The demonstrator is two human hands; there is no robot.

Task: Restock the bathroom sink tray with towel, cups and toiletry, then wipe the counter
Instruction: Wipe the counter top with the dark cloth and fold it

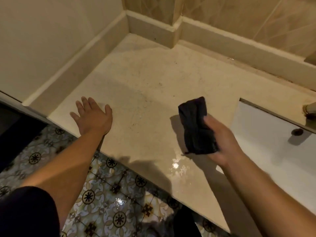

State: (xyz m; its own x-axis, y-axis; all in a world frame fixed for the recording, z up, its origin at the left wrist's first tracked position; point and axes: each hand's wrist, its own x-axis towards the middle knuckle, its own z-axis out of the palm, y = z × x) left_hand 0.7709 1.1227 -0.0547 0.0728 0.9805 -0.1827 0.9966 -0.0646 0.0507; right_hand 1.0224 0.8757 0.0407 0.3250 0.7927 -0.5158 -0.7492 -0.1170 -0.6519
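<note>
gripping a dark cloth [196,127], right hand [220,142] — left hand [93,116] spread flat; sink [266,151] seemingly empty.

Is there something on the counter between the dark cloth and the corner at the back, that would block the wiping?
Nothing visible stands there. The right hand holds the dark cloth above the counter, and the stone toward the back corner is bare, with only small specks. The left hand rests flat near the front edge, off to the side.

The beige speckled stone desk [153,79] lay open between both hands; only its raised cream backsplash ledge [239,38] and the white sink basin [266,139] bounded passage.
</note>
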